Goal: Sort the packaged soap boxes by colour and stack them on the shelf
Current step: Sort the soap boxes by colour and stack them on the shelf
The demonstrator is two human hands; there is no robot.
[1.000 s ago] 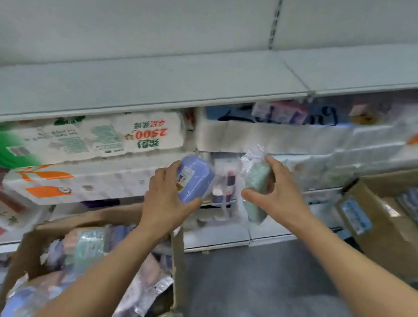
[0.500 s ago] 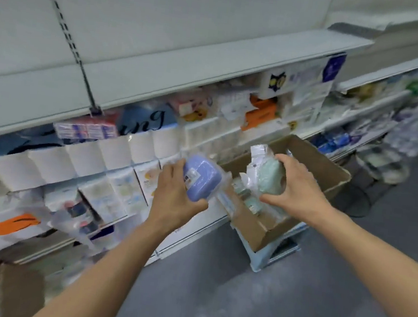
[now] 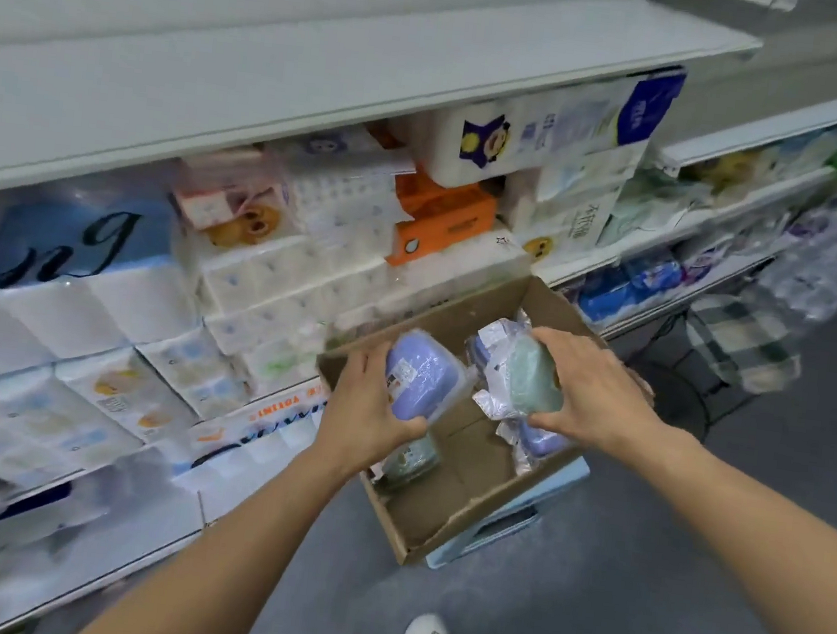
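We've swung right, and now both hands hang over the open cardboard box (image 3: 463, 316). Our left hand (image 3: 370, 410) grips the purple soap pack (image 3: 423, 376), our right hand (image 3: 589, 391) the green soap pack (image 3: 533, 380), fingers curled round each. More packs lie below our fingertips, so sorting looks barely begun.

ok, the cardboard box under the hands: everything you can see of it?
The cardboard box is plain brown corrugated, open-topped, long and shallow, tilted in view. It sits on a pale blue crate on the grey floor, its far end against the shelf. The near half shows bare bottom. Inside lie a wrapped green soap pack by the left wall and purple packs by the right. Both hands hold packs above it; neither visibly touches it.
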